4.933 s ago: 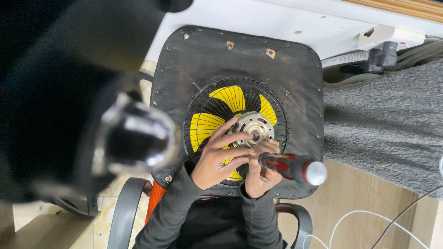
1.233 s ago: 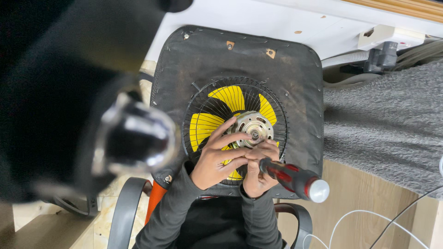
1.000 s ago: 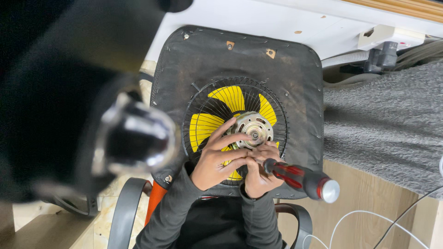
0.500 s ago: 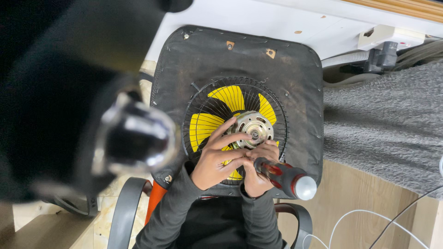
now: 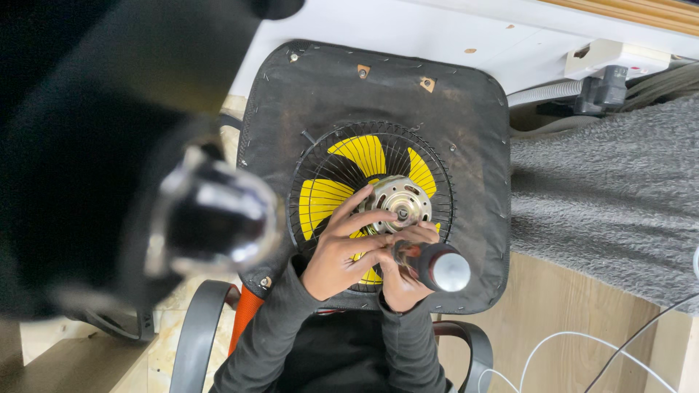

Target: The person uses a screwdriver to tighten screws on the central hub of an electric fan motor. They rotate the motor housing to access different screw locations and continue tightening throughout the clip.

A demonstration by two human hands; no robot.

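Left hand (image 5: 342, 251) spread on yellow fan (image 5: 342, 196), right hand (image 5: 400, 280) gripping red-handled screwdriver (image 5: 433, 263) at silver motor (image 5: 399, 202)

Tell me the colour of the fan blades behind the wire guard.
Yellow: the fan blades show best in the head view.

A fan assembly lies flat on a worn black chair seat (image 5: 378, 94), its round black wire guard (image 5: 437, 182) face up with yellow blades (image 5: 357, 153) showing through the wires. A silver metal motor housing (image 5: 397, 200) sits at the centre of the guard, its shaft end pointing up. A screwdriver (image 5: 433, 263) with a red-and-black handle and grey butt cap stands nearly upright just below the motor, tip down among the wires.
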